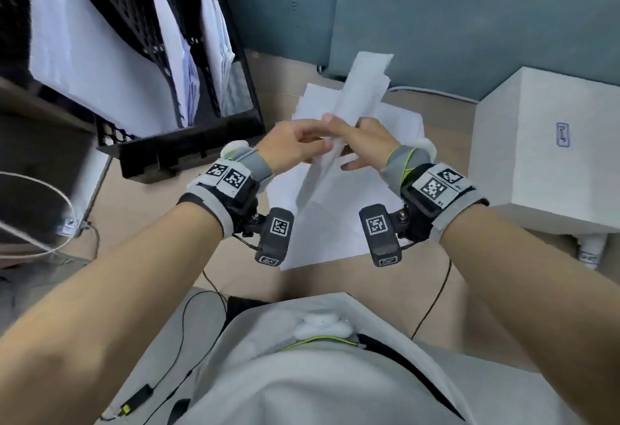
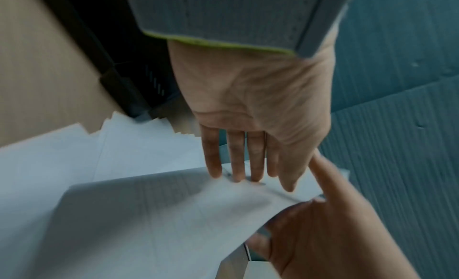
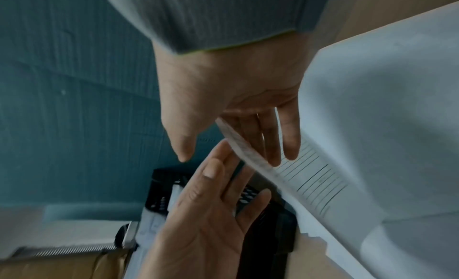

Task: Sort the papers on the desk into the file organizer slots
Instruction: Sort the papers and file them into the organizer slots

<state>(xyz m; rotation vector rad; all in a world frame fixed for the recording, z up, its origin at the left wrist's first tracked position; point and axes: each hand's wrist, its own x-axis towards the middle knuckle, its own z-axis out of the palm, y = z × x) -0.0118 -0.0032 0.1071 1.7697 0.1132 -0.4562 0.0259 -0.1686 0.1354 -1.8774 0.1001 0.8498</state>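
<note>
A stack of white papers (image 1: 365, 89) stands on edge above the desk, pressed between my two hands. My left hand (image 1: 295, 142) lies against its left side with straight fingers, whose tips (image 2: 236, 177) touch the top sheet (image 2: 161, 214). My right hand (image 1: 369, 141) backs the stack from the right. In the right wrist view its fingers (image 3: 273, 146) run straight behind the stack's edge (image 3: 250, 155) while its thumb stays off the paper. More loose sheets (image 1: 328, 223) lie on the desk below. The black mesh file organizer (image 1: 188, 152) stands at the upper left with papers in its slots.
A white box (image 1: 536, 142) sits on the desk close to my right hand. A blue-grey wall panel (image 1: 436, 22) closes off the back. White cable loops (image 1: 50, 189) hang off the left edge. Bare tan desk (image 1: 151, 223) shows between the organizer and my left forearm.
</note>
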